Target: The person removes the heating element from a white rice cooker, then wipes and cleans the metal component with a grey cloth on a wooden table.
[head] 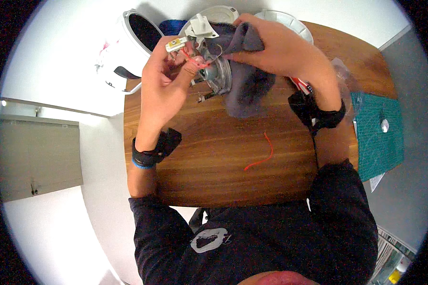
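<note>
At the table's far side, my left hand [171, 78] grips a small appliance assembly [217, 76] of clear plastic and metal, with red wires [196, 63] running by the thumb. A white part with a yellow piece [176, 44] sits at the fingertips, and a white plastic bracket [201, 27] stands above it. My right hand [278, 50] holds a dark grey cloth [248, 39] against the assembly's right side; the cloth hangs down towards the table. Some of the fingers are hidden behind the cloth and parts.
A white cylindrical housing [128, 53] lies at the far left of the wooden table [214, 160]. White round parts [285, 21] stand at the back. A loose red wire [272, 149] lies in front. A green cutting mat [378, 142] is at the right, and a red tool [299, 84] lies under my right forearm.
</note>
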`<control>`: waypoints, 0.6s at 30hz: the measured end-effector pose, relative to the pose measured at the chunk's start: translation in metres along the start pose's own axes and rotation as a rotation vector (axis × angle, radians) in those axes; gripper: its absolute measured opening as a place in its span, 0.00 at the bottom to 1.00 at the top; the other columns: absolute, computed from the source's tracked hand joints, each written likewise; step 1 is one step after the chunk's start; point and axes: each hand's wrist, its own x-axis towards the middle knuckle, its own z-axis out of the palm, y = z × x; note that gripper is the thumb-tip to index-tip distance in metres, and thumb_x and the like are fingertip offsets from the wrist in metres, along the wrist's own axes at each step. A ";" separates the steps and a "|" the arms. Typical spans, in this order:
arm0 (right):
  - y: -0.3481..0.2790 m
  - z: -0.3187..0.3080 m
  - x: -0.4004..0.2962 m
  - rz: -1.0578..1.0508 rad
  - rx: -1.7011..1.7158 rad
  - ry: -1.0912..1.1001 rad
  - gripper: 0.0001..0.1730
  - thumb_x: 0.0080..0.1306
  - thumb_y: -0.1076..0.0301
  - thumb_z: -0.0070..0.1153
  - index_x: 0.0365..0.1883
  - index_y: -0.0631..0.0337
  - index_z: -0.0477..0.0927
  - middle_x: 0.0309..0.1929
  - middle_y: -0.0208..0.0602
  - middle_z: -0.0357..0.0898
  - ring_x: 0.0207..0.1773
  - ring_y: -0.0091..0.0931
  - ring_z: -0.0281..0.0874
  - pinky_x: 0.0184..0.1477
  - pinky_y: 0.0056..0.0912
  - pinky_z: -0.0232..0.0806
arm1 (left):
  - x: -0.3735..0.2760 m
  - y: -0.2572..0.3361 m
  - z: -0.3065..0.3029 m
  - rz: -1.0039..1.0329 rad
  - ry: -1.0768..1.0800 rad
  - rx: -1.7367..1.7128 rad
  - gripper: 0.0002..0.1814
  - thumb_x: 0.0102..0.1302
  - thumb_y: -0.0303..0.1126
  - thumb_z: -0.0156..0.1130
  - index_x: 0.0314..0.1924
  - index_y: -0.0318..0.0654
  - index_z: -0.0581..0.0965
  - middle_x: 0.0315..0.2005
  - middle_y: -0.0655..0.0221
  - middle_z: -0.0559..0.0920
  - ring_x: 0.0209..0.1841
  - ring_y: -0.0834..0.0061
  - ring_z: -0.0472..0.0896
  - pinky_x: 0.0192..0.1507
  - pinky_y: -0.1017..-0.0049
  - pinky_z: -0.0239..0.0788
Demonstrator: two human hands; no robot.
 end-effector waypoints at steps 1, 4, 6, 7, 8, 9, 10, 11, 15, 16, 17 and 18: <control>-0.005 0.005 0.002 0.011 0.025 0.028 0.32 0.67 0.45 0.71 0.56 0.62 0.80 0.45 0.59 0.88 0.51 0.53 0.88 0.51 0.53 0.78 | 0.000 0.002 0.000 0.029 0.024 0.004 0.11 0.78 0.21 0.64 0.57 0.34 0.75 0.42 0.72 0.86 0.46 0.83 0.85 0.49 0.79 0.77; -0.014 0.012 0.004 0.084 0.090 -0.038 0.38 0.67 0.37 0.68 0.55 0.65 0.80 0.44 0.63 0.88 0.50 0.55 0.88 0.52 0.55 0.79 | 0.001 0.008 -0.003 0.030 0.048 0.061 0.11 0.78 0.22 0.64 0.57 0.34 0.75 0.43 0.71 0.87 0.44 0.83 0.84 0.47 0.79 0.78; -0.018 0.019 0.004 0.104 0.092 -0.022 0.39 0.68 0.35 0.66 0.55 0.66 0.79 0.44 0.64 0.88 0.49 0.56 0.88 0.53 0.55 0.79 | 0.000 0.007 -0.003 0.023 0.041 0.004 0.12 0.78 0.22 0.64 0.57 0.34 0.75 0.43 0.71 0.87 0.43 0.84 0.84 0.45 0.79 0.79; -0.021 0.022 0.004 0.132 0.089 -0.004 0.39 0.68 0.35 0.65 0.55 0.66 0.79 0.44 0.64 0.88 0.49 0.57 0.88 0.53 0.55 0.79 | -0.001 0.006 -0.003 0.019 0.039 -0.023 0.12 0.78 0.22 0.64 0.58 0.34 0.75 0.43 0.71 0.87 0.42 0.84 0.84 0.44 0.79 0.79; -0.022 0.024 0.005 0.160 0.087 0.014 0.39 0.69 0.35 0.64 0.55 0.66 0.79 0.44 0.64 0.88 0.49 0.58 0.88 0.53 0.55 0.79 | -0.002 0.007 -0.002 0.023 0.055 -0.009 0.12 0.78 0.21 0.64 0.58 0.34 0.75 0.43 0.70 0.87 0.42 0.84 0.84 0.43 0.79 0.79; -0.022 0.024 0.005 0.166 0.094 0.021 0.38 0.69 0.36 0.63 0.56 0.66 0.79 0.44 0.65 0.88 0.50 0.58 0.87 0.54 0.55 0.79 | -0.002 0.008 0.000 0.027 0.068 0.003 0.13 0.78 0.21 0.63 0.58 0.34 0.75 0.43 0.70 0.87 0.41 0.84 0.84 0.42 0.80 0.79; -0.022 0.024 0.005 0.172 0.101 0.028 0.37 0.70 0.38 0.62 0.57 0.66 0.79 0.45 0.65 0.88 0.50 0.58 0.87 0.54 0.56 0.79 | -0.003 0.010 0.001 0.031 0.081 0.015 0.13 0.78 0.20 0.63 0.59 0.34 0.75 0.43 0.70 0.87 0.40 0.84 0.84 0.41 0.80 0.79; -0.022 0.024 0.005 0.178 0.109 0.035 0.36 0.70 0.39 0.62 0.58 0.66 0.79 0.45 0.66 0.87 0.50 0.59 0.87 0.54 0.56 0.79 | -0.005 0.011 0.000 0.030 0.076 0.026 0.14 0.77 0.20 0.63 0.59 0.35 0.75 0.43 0.71 0.87 0.40 0.84 0.84 0.41 0.80 0.78; -0.024 0.021 0.004 0.135 0.126 0.030 0.32 0.70 0.44 0.64 0.57 0.65 0.81 0.46 0.63 0.88 0.51 0.57 0.87 0.55 0.56 0.79 | -0.010 0.026 0.003 -0.036 0.053 0.078 0.14 0.76 0.17 0.63 0.58 0.35 0.77 0.43 0.71 0.86 0.40 0.84 0.84 0.40 0.81 0.78; -0.022 0.020 0.005 0.127 0.150 0.019 0.31 0.70 0.45 0.64 0.56 0.65 0.81 0.46 0.62 0.88 0.51 0.57 0.87 0.55 0.56 0.78 | -0.010 0.027 0.003 -0.061 0.043 0.073 0.14 0.75 0.16 0.63 0.57 0.35 0.77 0.45 0.70 0.86 0.40 0.84 0.85 0.40 0.80 0.79; -0.019 0.019 0.006 0.119 0.173 0.008 0.30 0.70 0.46 0.64 0.56 0.65 0.81 0.47 0.61 0.88 0.52 0.57 0.87 0.55 0.57 0.78 | -0.011 0.028 0.003 -0.086 0.034 0.069 0.14 0.74 0.15 0.62 0.56 0.34 0.77 0.46 0.69 0.86 0.40 0.83 0.85 0.40 0.80 0.79; -0.017 0.019 0.007 0.124 0.140 0.005 0.29 0.72 0.48 0.64 0.58 0.65 0.81 0.47 0.59 0.89 0.52 0.54 0.87 0.55 0.53 0.78 | -0.010 0.028 0.000 -0.102 0.021 0.047 0.14 0.73 0.14 0.62 0.55 0.34 0.78 0.47 0.68 0.86 0.40 0.82 0.85 0.41 0.80 0.79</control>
